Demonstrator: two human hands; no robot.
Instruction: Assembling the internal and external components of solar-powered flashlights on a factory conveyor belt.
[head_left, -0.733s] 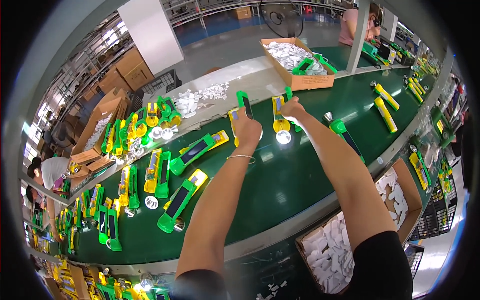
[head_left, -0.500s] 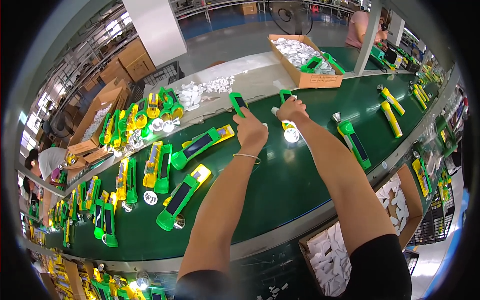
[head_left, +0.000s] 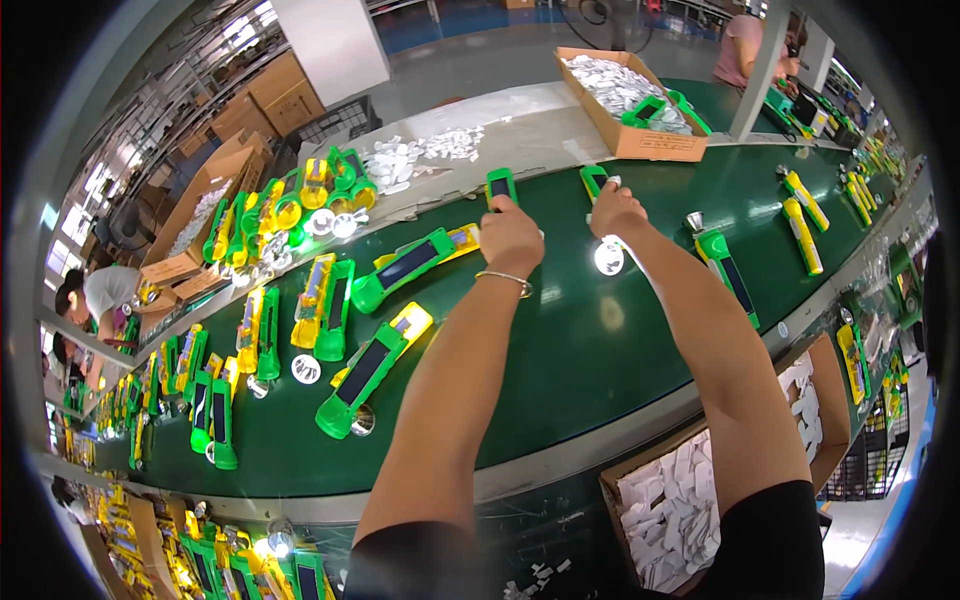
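Note:
My left hand (head_left: 512,240) is closed around a green flashlight casing (head_left: 501,184) with a dark panel, whose upper end sticks out past the fingers. To its right, my right hand (head_left: 618,212) is closed at another green flashlight (head_left: 593,182) lying on the green belt. A small white piece (head_left: 613,183) shows by the right fingertips. Below that hand a round reflector (head_left: 608,258) glows brightly. The lower parts of both flashlights are hidden by my hands. Just left of my left hand lies a green and yellow flashlight (head_left: 405,268).
Several more flashlights (head_left: 360,385) lie along the green belt (head_left: 560,370) on the left. A carton of white pieces (head_left: 660,148) stands beyond the belt. Another open carton (head_left: 832,410) sits near my right arm. A metal post (head_left: 760,75) rises at the far right.
The whole view has shifted, so things appear farther right and higher. My right hand has moved slightly right, and the white piece by it shows in a different place. My left hand keeps its hold.

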